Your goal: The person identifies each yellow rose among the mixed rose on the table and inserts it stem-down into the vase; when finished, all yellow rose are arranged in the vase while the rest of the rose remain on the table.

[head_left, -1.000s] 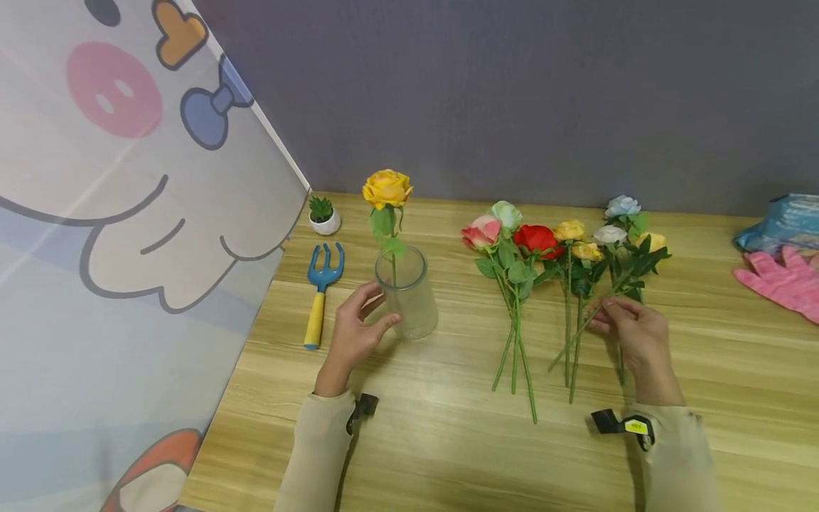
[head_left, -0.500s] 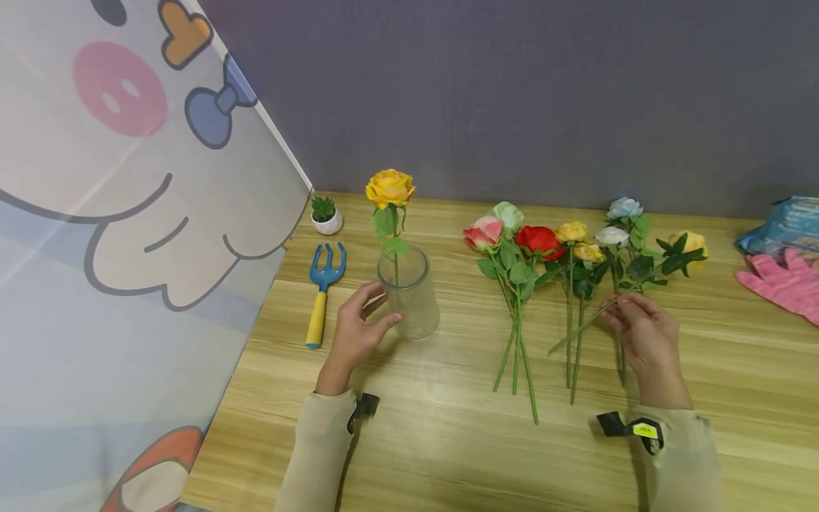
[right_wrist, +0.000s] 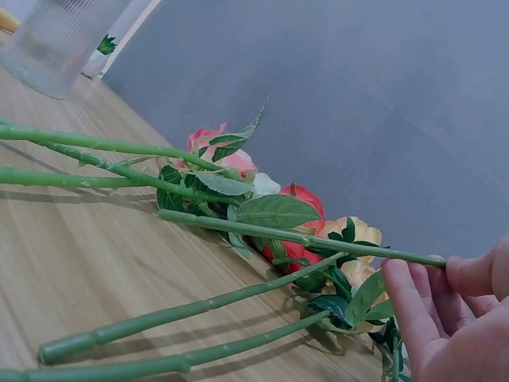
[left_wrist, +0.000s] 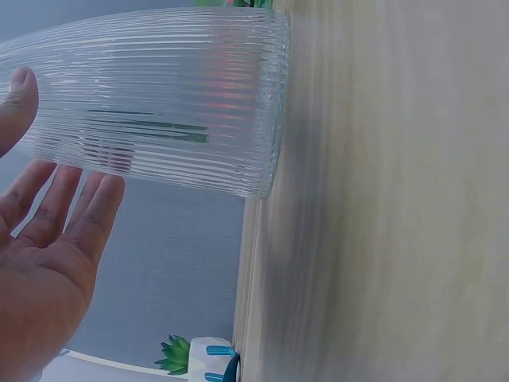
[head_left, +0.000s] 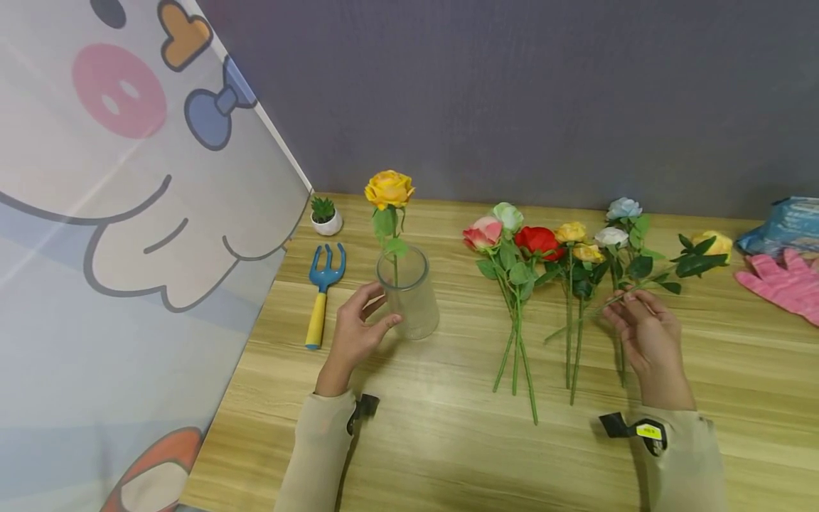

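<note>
While the potted plant (head_left: 328, 222) stood at the far left corner of the worktop (head_left: 480, 462), the garden fork (head_left: 316, 320) lay in front of it, just inside the left edge. Next came the left hand (head_left: 360, 327), its fingers loose and spread, thumb and fingertips at the left side of the clear vase (head_left: 419, 309), which stood upright on the left part of the worktop with one orange-yellow rose (head_left: 389, 189) in it. So light a hold might have let the vase tip if a stem had knocked its rim. Toward the middle, the pink rose (head_left: 481, 233), pale green rose (head_left: 508, 215) and red rose (head_left: 539, 242) lay with heads toward the far edge and stems crossed; then came two small yellow flowers (head_left: 571, 232), the white flower (head_left: 611, 237) and the pale blue flower (head_left: 623, 208). Over their stems the right hand (head_left: 652, 338) pinched the stem of a leafy yellow rose (head_left: 699, 265), its cut end pointing left. Its leaves, close to the pale blue and white flowers, could have snagged and dragged them along, and a weak pinch could have let the heavy head roll downward. Beyond that head, the pink glove (head_left: 783, 281) and blue packet (head_left: 787, 224) lay toward the right.
</note>
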`<state>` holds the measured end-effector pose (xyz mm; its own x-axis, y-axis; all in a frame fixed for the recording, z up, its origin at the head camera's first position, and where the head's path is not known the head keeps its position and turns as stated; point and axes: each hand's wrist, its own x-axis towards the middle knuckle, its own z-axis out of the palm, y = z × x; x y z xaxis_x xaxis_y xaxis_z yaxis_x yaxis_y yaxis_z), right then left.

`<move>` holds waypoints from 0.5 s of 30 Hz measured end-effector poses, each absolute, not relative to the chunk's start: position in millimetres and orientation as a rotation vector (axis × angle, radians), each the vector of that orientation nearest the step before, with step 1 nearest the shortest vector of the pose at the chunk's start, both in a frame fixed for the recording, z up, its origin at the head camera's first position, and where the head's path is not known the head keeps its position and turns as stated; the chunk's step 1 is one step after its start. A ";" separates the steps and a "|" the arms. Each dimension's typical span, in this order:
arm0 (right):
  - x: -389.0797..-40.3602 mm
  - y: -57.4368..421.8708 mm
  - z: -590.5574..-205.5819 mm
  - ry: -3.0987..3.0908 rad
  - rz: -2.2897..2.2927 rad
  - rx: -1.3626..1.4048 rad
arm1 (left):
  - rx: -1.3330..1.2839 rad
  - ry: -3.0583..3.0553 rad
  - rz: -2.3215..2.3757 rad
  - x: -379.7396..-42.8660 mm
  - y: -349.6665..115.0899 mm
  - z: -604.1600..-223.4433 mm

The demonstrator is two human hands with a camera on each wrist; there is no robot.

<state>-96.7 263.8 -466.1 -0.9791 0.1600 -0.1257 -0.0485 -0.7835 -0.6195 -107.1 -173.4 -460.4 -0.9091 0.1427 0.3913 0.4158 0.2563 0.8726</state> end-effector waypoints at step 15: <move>-98.9 261.8 -465.8 -0.879 2.834 -0.233 | -0.517 -2.298 -1.714 -106.8 -173.4 -460.4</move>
<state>-98.9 261.8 -465.8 -0.9741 0.2030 -0.0993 -0.1112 -0.8130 -0.5715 -106.8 -173.4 -460.4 -0.9118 0.1434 0.3848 0.4097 0.2547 0.8759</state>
